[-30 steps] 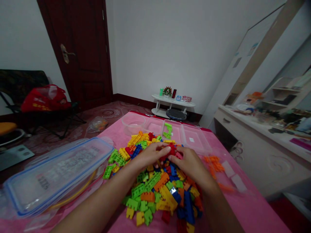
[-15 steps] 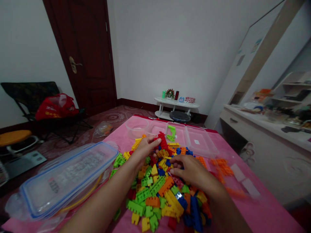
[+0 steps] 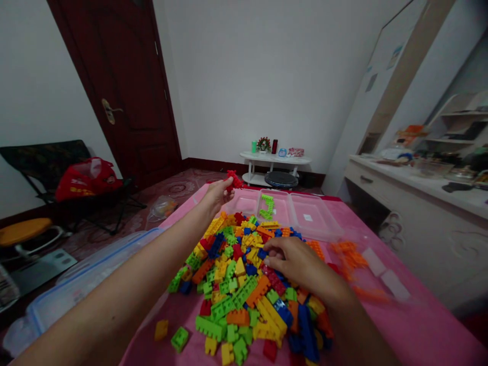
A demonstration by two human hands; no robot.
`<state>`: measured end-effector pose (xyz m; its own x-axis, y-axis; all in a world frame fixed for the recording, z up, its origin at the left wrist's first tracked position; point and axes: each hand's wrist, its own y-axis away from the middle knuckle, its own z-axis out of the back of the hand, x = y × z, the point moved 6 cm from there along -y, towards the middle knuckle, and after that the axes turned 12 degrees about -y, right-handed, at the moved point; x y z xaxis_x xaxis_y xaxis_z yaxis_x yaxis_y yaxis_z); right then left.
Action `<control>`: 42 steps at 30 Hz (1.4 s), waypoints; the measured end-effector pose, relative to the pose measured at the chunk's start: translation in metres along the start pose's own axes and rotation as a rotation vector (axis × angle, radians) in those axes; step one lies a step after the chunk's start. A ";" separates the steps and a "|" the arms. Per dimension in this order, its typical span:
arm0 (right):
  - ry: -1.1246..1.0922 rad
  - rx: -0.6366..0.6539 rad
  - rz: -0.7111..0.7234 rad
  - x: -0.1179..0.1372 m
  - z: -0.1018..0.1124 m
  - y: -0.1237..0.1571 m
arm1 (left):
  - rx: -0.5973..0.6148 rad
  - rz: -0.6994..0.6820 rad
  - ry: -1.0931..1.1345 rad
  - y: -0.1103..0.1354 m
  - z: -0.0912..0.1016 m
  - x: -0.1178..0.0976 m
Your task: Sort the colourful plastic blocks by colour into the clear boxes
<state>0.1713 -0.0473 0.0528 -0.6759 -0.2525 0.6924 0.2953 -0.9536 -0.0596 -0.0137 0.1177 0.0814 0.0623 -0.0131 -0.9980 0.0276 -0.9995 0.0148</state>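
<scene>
My left hand (image 3: 218,197) is raised past the far side of the pile, its fingers closed on a clump of red building blocks (image 3: 234,179). Below it lies a large heap of toy building blocks (image 3: 244,295) in green, yellow, orange, blue and red. Over the heap's right side rests my right hand (image 3: 292,258), loosely curled with a gap between thumb and index finger. A blue block (image 3: 262,253) lies at those fingertips, and I see nothing gripped. Joined green blocks (image 3: 267,207) sit in the middle clear tray (image 3: 282,216) beyond the heap.
Another clear tray (image 3: 314,218) stands to the right, near orange blocks (image 3: 348,254) and white pieces (image 3: 394,284). Clear lids with blue edges (image 3: 49,305) lie on the left under my forearm. Pink cloth (image 3: 423,325) covers the table.
My left hand has moved forward and up, carrying the red blocks off the heap toward the far table edge. The right hand stays almost in place. The view has shifted slightly.
</scene>
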 end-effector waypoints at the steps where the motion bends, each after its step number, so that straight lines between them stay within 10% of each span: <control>1: 0.004 0.000 0.004 0.001 0.000 0.000 | 0.015 -0.012 -0.043 -0.006 -0.005 0.001; 14: 0.026 0.004 -0.013 0.004 0.001 0.003 | 0.058 -0.231 -0.959 -0.060 -0.044 0.057; 23: 0.015 -0.011 -0.024 -0.004 0.012 0.004 | 0.313 -0.217 -1.413 -0.066 -0.052 0.071; 33: 0.092 -0.090 -0.100 -0.016 0.017 -0.003 | 0.359 -0.524 -1.408 0.021 -0.041 0.026; 42: 0.127 -0.271 -0.050 -0.037 0.024 -0.012 | 0.250 -0.544 -1.431 0.083 -0.004 0.057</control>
<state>0.2096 -0.0228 0.0452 -0.7688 -0.2066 0.6052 0.0802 -0.9701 -0.2293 -0.0040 0.0344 0.0261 -0.8761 0.4704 -0.1058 -0.4405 -0.8700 -0.2215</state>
